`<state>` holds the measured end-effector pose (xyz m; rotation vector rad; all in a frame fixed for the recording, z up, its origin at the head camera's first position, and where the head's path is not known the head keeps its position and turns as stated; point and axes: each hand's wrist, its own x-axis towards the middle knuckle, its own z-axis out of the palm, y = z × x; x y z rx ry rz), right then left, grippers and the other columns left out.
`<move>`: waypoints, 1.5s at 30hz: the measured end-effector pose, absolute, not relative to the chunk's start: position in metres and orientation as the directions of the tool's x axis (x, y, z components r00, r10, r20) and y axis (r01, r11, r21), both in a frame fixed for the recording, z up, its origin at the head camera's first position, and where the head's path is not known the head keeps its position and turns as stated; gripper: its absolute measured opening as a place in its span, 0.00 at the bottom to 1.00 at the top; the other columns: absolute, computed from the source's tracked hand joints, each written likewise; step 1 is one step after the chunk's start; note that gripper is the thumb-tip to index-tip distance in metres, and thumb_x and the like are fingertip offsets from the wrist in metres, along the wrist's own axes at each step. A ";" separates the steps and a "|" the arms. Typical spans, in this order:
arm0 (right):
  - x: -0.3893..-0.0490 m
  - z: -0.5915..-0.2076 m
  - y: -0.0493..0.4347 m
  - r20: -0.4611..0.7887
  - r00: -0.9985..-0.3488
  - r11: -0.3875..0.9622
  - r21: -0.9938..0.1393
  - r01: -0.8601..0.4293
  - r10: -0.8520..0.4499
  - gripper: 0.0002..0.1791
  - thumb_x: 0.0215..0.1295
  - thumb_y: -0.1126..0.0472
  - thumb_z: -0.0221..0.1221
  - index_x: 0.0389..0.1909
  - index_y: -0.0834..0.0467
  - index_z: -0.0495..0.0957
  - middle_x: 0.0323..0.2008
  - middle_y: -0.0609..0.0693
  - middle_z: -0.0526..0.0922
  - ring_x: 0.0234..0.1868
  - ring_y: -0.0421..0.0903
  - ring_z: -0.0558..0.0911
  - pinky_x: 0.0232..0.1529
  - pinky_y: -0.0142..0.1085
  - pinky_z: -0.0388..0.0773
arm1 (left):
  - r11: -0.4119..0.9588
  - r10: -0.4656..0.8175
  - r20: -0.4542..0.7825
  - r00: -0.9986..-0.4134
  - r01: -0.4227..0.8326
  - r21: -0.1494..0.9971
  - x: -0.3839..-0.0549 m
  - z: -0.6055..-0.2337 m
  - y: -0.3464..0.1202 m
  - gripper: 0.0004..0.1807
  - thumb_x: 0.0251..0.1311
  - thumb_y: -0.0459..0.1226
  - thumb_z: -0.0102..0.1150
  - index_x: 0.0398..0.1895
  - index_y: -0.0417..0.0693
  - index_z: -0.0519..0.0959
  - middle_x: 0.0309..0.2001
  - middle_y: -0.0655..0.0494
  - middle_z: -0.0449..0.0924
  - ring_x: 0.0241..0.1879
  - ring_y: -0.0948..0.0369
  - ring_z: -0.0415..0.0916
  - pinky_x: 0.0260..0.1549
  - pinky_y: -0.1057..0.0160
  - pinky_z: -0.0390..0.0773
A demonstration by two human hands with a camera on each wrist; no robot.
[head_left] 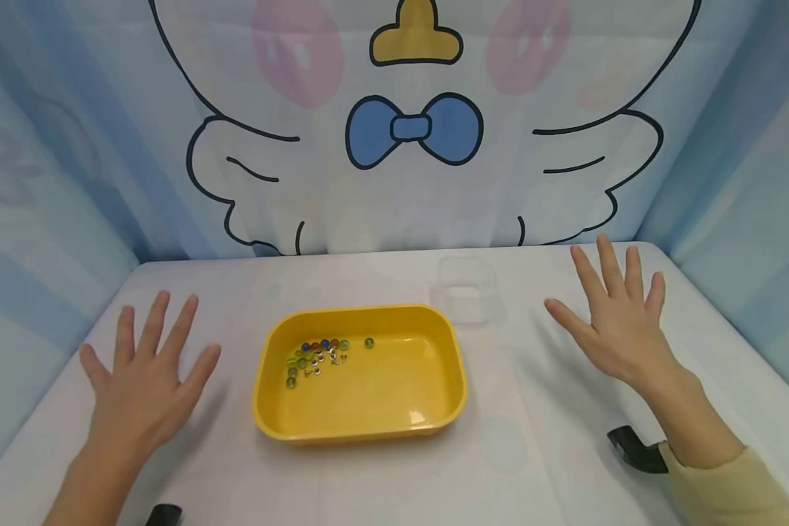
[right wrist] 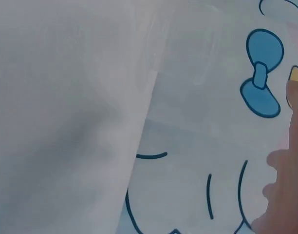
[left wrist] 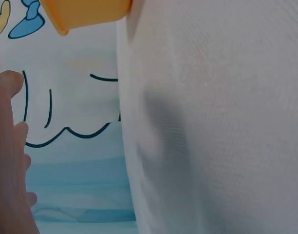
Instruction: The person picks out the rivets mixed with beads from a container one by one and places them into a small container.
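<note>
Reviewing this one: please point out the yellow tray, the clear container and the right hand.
Yellow tray (head_left: 368,398): head view, on its bare floor.
Clear container (head_left: 466,292): head view, on its see-through middle.
Right hand (head_left: 621,326): head view, on the back of it.

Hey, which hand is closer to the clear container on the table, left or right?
The right hand. It is to the right of the clear container; the left hand is farther away, out past the left side of the yellow tray.
</note>
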<state>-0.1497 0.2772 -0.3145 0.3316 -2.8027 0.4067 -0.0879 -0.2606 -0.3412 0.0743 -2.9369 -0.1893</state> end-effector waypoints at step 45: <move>-0.192 -0.294 0.156 0.654 -0.669 0.689 -0.302 -0.659 -0.354 0.30 0.65 0.58 0.66 0.65 0.66 0.72 0.67 0.63 0.70 0.67 0.60 0.68 0.68 0.55 0.65 | 0.625 0.000 0.138 -0.990 0.108 0.773 -0.137 -0.354 -0.200 0.31 0.79 0.51 0.36 0.79 0.49 0.56 0.77 0.45 0.54 0.73 0.43 0.55 0.68 0.37 0.57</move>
